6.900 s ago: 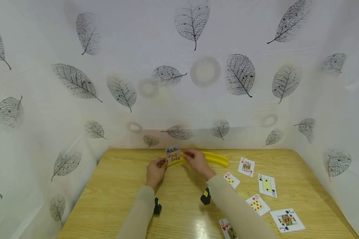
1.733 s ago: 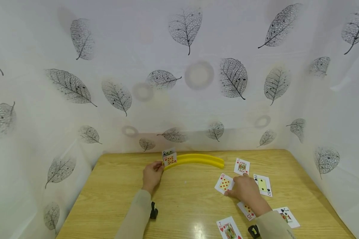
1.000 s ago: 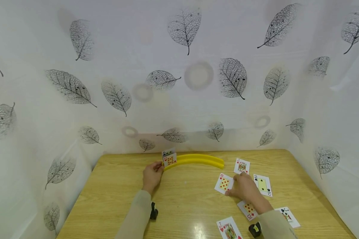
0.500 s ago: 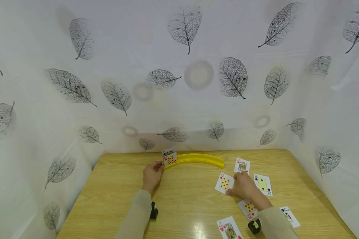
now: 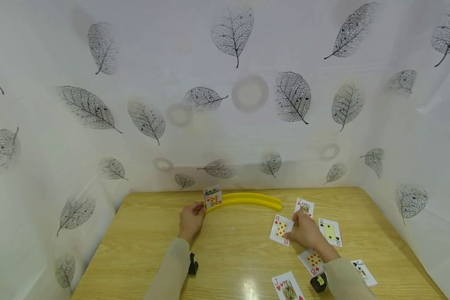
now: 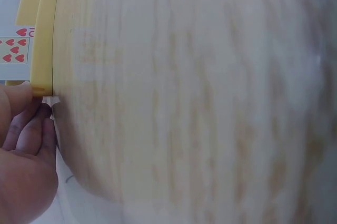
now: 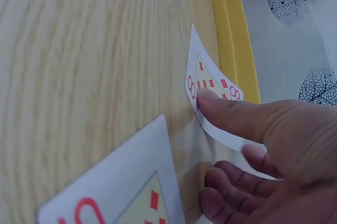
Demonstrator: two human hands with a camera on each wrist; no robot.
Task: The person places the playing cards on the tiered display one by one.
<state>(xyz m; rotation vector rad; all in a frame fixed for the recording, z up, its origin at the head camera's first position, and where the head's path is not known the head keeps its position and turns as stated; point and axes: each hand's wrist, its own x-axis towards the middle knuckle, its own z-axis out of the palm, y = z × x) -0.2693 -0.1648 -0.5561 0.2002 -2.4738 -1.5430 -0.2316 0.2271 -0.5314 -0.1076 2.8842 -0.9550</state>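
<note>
My left hand [image 5: 190,221] pinches the left end of a curved yellow card holder [image 5: 251,198]. A ten of hearts [image 5: 214,201] stands upright in the holder's left part, with a black-suited card [image 5: 211,190] behind it. Over on the right, my right hand [image 5: 309,232] grips the eight of diamonds [image 5: 279,228] at its right edge. In the right wrist view the thumb presses on the face of this eight [image 7: 210,75], which bends and has an edge raised; other fingers curl at its far edge, partly hidden.
Around the right hand lie a jack of diamonds [image 5: 300,204], a two of spades [image 5: 330,233] and a ten of diamonds [image 5: 312,260], face up. A jack of hearts [image 5: 286,285] and a partly covered jack of spades [image 5: 364,273] are nearer the front. A leaf-patterned curtain [image 5: 247,137] borders the table.
My right hand has gone from the card holder to the eight of diamonds; in the last half second that card turned slightly and its edge came up. My left hand stays at the holder.
</note>
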